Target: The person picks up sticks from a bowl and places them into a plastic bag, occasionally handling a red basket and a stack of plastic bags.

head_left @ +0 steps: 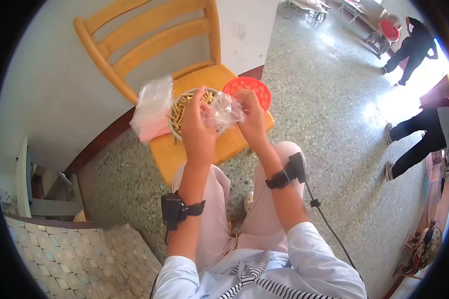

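Observation:
Between my hands is a crumpled clear plastic bag (225, 109). My right hand (252, 113) is closed, with its fingers pinching the bag's right side. At the other side, my left hand (198, 122) has its fingers pointing up and its thumb against the bag; its grip is partly hidden. Below both hands, a pale round bowl (175, 131) holds many short tan stick-like pieces (179, 110). Part of the bowl is covered by my left hand and the bag. A red perforated basket (262, 92) sits just behind my right hand.
A wooden chair (204, 153) supports the bowl, the basket and a stack of clear plastic bags (153, 107) at its left edge. Patterned cloth (70, 254) lies lower left. A cable (329, 224) trails from my right wrist strap. People (414, 47) are at the right.

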`<move>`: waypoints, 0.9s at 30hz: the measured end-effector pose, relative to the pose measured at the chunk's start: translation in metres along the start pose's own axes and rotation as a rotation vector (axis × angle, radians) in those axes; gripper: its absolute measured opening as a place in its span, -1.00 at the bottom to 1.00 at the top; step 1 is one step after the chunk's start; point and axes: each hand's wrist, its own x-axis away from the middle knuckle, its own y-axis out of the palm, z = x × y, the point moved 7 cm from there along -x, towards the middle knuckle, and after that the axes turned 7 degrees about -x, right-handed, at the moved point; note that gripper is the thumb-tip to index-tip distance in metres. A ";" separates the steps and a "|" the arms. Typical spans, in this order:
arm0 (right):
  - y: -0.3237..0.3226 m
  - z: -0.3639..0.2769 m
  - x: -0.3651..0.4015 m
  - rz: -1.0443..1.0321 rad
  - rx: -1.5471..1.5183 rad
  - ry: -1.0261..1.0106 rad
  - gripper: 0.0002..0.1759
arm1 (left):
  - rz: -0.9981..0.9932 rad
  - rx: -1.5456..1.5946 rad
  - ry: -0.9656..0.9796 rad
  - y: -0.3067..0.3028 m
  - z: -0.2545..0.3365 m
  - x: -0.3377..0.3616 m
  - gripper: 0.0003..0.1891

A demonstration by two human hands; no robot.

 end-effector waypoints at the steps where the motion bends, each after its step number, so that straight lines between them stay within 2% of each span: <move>1: -0.005 -0.004 0.000 0.045 0.079 -0.043 -0.57 | 0.076 0.006 -0.040 -0.009 -0.003 -0.001 -0.44; 2: -0.009 -0.007 0.001 0.088 0.158 -0.086 -0.57 | 0.152 0.010 -0.081 -0.015 -0.006 -0.001 -0.46; 3: 0.008 -0.005 0.005 0.108 0.117 -0.075 -0.57 | 0.133 -0.029 -0.066 -0.027 -0.011 -0.003 -0.46; 5: -0.006 -0.015 0.004 0.118 0.183 -0.099 -0.57 | 0.181 0.090 -0.058 -0.009 -0.003 0.002 -0.40; 9: -0.004 -0.007 -0.006 0.130 0.036 -0.114 -0.55 | 0.250 0.053 -0.025 0.000 0.000 0.001 -0.36; 11: 0.000 -0.007 -0.004 0.054 0.167 -0.101 -0.54 | 0.056 0.099 -0.059 0.006 -0.007 -0.001 -0.29; 12: -0.002 -0.009 -0.003 0.053 0.166 -0.100 -0.54 | 0.057 0.097 -0.059 0.002 -0.003 -0.002 -0.29; 14: -0.007 -0.006 -0.001 0.046 0.240 -0.025 -0.53 | 0.002 0.282 -0.328 0.000 -0.013 0.001 -0.29; 15: -0.008 -0.009 -0.001 0.048 0.246 -0.023 -0.53 | -0.001 0.288 -0.330 0.003 -0.015 0.001 -0.29; 17: -0.015 -0.015 -0.002 0.189 0.246 -0.016 -0.55 | 0.103 -0.018 -0.137 -0.005 -0.011 -0.002 -0.28; 21: -0.021 -0.001 -0.003 0.284 0.162 -0.121 -0.53 | 0.038 -0.015 -0.061 0.002 0.003 -0.001 -0.29; 23: -0.020 0.019 -0.006 0.197 0.022 0.005 -0.50 | 0.032 0.071 0.058 0.007 0.012 0.001 -0.27; 24: -0.019 0.016 -0.005 0.201 0.024 0.004 -0.50 | 0.030 0.074 0.060 0.007 0.012 0.001 -0.27; 26: -0.001 0.004 -0.003 0.051 0.269 -0.086 -0.48 | -0.077 0.096 0.102 0.011 0.014 0.000 -0.18; 27: 0.003 -0.003 -0.002 0.051 0.271 -0.087 -0.48 | -0.077 0.097 0.103 0.009 0.014 -0.001 -0.18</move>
